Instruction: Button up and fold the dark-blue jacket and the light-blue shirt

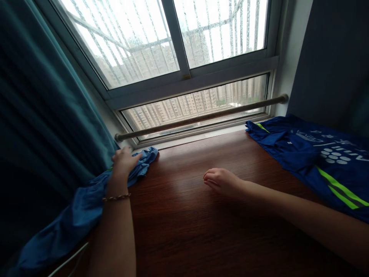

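My left hand [124,161], a braided bracelet on its wrist, is over the upper end of a crumpled light-blue cloth [86,206] beside the curtain. Its thumb stands apart from the fingers, which are slightly blurred, and no cloth shows gripped in them; whether it touches the cloth I cannot tell. Over the middle of the brown wooden surface [178,223] is my right hand [221,180], fingers curled together with nothing visible in them. To its right lies a dark-blue garment [305,154] with white print and neon-yellow stripes, spread out and apart from the hand.
A teal curtain [52,96] hangs along the left side. Across the lower window runs a metal rail [201,117], behind which are the window frame [150,86] and outside bars. A dark wall stands at the right. A white cable [67,260] lies at the lower left.
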